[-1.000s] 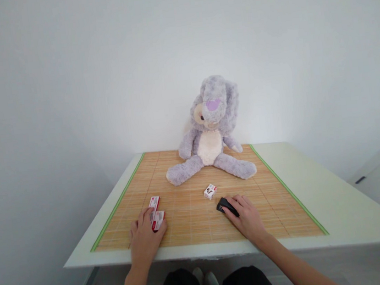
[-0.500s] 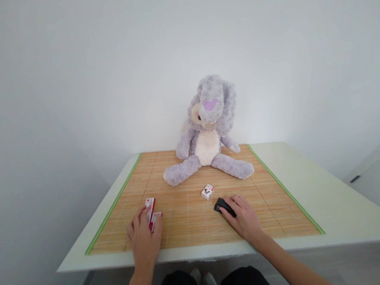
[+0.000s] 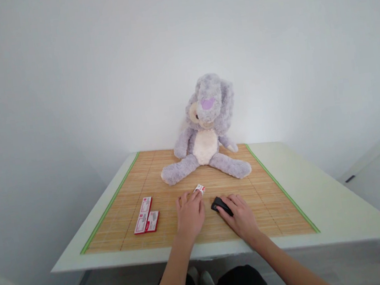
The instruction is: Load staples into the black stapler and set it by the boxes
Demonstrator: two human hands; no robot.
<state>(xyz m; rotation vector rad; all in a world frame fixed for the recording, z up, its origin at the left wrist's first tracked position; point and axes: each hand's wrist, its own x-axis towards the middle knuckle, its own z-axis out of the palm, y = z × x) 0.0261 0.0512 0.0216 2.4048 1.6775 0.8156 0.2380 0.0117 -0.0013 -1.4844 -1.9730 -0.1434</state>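
My right hand (image 3: 239, 215) is wrapped round a black stapler (image 3: 221, 205) that lies on the bamboo mat (image 3: 126, 187). Its front end pokes out to the left of my fingers. My left hand (image 3: 191, 214) reaches over the mat with fingers stretched and a little apart. Its fingertips are at a small white box with red print (image 3: 199, 188) and cover the near part of it; whether they grip it I cannot tell. To the left, flat red-and-white boxes (image 3: 146, 215) lie close together, a long strip with a shorter piece beside it.
A grey plush rabbit (image 3: 205, 146) sits at the back of the mat against the wall, legs spread toward me. The mat lies on a white table (image 3: 284, 172), whose front edge runs just beyond my knees.
My left hand has left the red-and-white boxes and moved right to the small white box. The boxes now lie fully in sight. My right hand stays on the stapler; the view has shifted slightly.
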